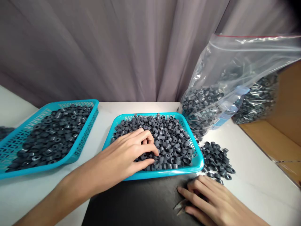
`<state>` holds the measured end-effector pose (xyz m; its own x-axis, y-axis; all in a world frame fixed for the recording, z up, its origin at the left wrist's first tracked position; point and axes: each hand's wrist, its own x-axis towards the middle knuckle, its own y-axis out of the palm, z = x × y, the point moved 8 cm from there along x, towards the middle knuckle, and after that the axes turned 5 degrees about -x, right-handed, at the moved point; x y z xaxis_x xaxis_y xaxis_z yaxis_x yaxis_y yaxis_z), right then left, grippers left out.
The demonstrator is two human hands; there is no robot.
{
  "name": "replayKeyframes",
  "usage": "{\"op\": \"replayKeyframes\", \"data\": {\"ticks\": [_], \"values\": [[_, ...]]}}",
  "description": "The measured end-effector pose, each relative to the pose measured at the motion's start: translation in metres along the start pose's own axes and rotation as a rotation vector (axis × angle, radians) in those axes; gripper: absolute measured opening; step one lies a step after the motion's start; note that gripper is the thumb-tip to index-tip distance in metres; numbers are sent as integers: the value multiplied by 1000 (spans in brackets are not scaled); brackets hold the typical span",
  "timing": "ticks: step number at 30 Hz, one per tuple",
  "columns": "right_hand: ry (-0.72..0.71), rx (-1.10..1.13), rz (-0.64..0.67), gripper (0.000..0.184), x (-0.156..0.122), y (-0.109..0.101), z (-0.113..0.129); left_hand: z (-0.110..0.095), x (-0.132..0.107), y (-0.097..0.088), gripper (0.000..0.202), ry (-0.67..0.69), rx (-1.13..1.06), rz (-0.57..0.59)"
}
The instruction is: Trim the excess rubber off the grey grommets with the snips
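My left hand point(138, 150) reaches into the middle turquoise basket point(162, 173), fingers bent and their tips down among the dark grey plastic rings point(174, 138) heaped there. Its thumb and index fingertip are close together at the rings; what lies between them is hard to make out. My right hand point(209, 197) rests low over the black mat point(141, 201), curled around small metal snips point(180, 206). Two pointed blades stick out to the left, slightly apart, and the palm hides the handle. Just beyond that hand is a loose pile of rings point(216, 160).
Another turquoise basket point(94, 125) of rings stands at left. A clear zip bag point(207, 97) of rings stands at back right, with a bottle point(227, 110) behind it. Farther right are another filled bag point(263, 97) and a cardboard box point(289, 103). A grey curtain point(117, 50) hangs behind.
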<state>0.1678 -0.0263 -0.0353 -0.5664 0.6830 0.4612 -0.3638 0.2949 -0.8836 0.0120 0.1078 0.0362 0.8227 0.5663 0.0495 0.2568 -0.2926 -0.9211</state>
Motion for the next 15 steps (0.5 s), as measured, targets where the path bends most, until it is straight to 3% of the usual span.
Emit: {"op": "replayKeyframes", "data": {"ticks": [6,15], "values": [[7,0,11,32,-3,2,-3,6,1,-5,7,-4,16,1],[2,7,31,32,-2,2,-4,29,-19,-37,21,-124,54,-51]]}}
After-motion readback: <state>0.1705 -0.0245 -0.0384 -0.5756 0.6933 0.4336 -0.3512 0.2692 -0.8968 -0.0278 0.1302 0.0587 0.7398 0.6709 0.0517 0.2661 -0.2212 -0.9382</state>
